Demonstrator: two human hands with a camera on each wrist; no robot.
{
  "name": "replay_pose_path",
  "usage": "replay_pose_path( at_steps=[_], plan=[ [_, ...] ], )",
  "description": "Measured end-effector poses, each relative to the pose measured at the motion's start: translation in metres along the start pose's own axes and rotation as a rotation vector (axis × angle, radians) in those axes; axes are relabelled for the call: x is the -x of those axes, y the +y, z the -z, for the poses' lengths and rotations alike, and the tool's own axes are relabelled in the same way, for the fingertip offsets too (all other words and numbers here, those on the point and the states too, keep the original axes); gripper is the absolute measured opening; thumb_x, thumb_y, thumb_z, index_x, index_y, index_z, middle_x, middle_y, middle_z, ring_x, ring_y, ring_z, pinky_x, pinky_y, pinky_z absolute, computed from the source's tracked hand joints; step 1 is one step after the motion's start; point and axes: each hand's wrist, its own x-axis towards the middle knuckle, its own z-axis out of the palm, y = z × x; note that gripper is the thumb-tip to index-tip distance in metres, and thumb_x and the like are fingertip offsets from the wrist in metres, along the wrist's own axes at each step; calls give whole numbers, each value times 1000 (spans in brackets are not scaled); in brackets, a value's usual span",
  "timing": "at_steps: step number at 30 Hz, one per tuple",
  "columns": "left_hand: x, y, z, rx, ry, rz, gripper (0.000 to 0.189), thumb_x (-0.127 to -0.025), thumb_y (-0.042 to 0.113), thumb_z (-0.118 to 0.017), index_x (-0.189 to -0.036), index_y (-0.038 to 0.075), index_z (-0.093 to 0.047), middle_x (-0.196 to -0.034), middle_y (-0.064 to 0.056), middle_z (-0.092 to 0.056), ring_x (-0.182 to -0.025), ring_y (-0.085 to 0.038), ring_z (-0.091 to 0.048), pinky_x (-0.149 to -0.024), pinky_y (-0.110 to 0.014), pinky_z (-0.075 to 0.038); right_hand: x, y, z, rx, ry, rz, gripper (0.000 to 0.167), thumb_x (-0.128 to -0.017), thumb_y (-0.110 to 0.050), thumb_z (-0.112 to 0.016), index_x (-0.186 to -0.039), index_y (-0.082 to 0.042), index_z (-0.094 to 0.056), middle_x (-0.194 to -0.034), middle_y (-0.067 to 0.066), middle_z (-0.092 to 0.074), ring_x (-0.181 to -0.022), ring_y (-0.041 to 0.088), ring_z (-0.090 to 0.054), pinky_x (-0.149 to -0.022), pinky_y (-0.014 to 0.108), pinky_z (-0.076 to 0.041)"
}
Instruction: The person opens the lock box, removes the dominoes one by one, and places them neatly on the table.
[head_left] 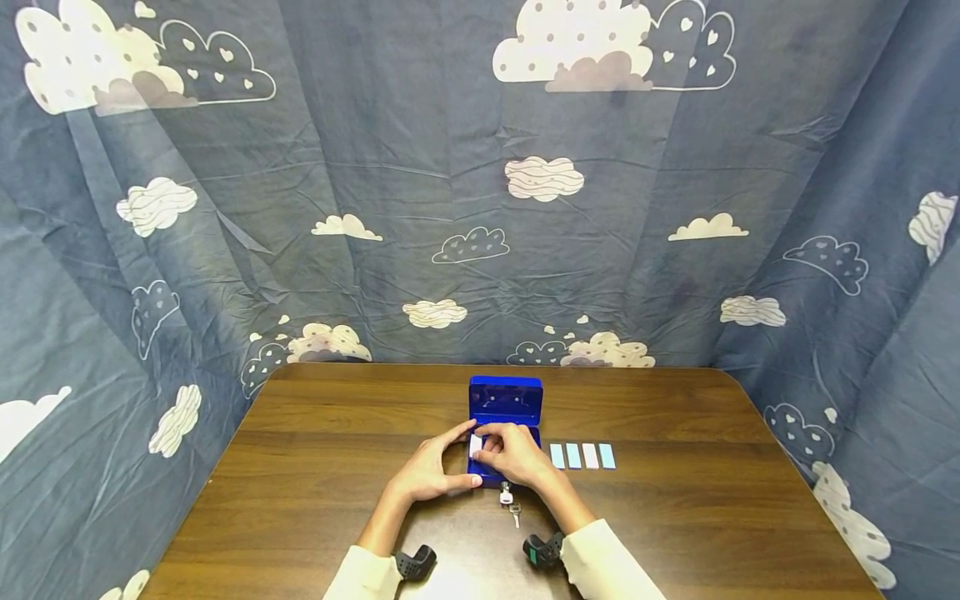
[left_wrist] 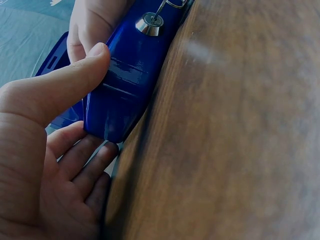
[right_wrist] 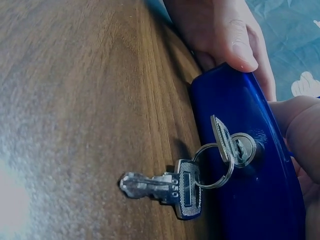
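Note:
A blue metal cash box (head_left: pixel 501 481) stands on the table with its lid (head_left: pixel 506 398) raised at the back. My left hand (head_left: pixel 429 473) grips the box's left side, thumb on the front corner and fingers toward the back. Over the box's interior, my right hand (head_left: pixel 517 454) pinches a small white rectangular piece (head_left: pixel 476 446) by the left wall. The box's front bears a round lock (left_wrist: pixel 150 23) with a key (right_wrist: pixel 222 137) in it. From its ring hangs a second key (right_wrist: pixel 187 190). Much of the interior is hidden behind the right hand.
Right of the box, several small flat pieces (head_left: pixel 591 456), light blue and white, lie in a row on the brown wooden table (head_left: pixel 337 417). A grey-blue cloth with cloud patterns (head_left: pixel 480 250) hangs behind and at both sides.

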Motion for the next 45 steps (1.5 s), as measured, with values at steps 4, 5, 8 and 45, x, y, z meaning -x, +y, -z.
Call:
replay_pose_path(
  at_steps=[4,5,8,45],
  plan=[
    [1,0,0,-2,-4,2,93,-81,38,-86,-158,13,-42,-145,-13,-61,-136,-31,-57,-115,-57,-41,0,1,-1,-3,-14,7,37,-86,-14,-83,-117,2,-72,-77,0,-72,-65,4,-61,-59,19,-50],
    [1,0,0,-1,-5,4,93,-81,38,-86,-158,13,-41,-145,-12,-61,-136,-31,-57,-115,-57,-41,0,1,-1,-3,-18,11,37,-86,-14,-83,-117,2,-72,-77,0,-71,-66,4,-61,-59,19,-50],
    [0,-1,0,-1,-3,6,93,-81,38,-86,-158,14,-41,-144,-12,-62,-135,-31,-57,-114,-57,-42,-1,3,-1,-4,-23,22,37,-85,-13,-83,-117,3,-71,-77,1,-70,-65,4,-60,-60,19,-50],
    [0,0,1,23,-6,0,92,-81,35,-86,-158,11,-41,-143,-16,-62,-135,-32,-57,-115,-58,-40,-1,-1,0,34,-56,9,44,-79,-12,-86,-116,5,-69,-81,3,-69,-66,4,-56,-62,19,-47]
  ],
)
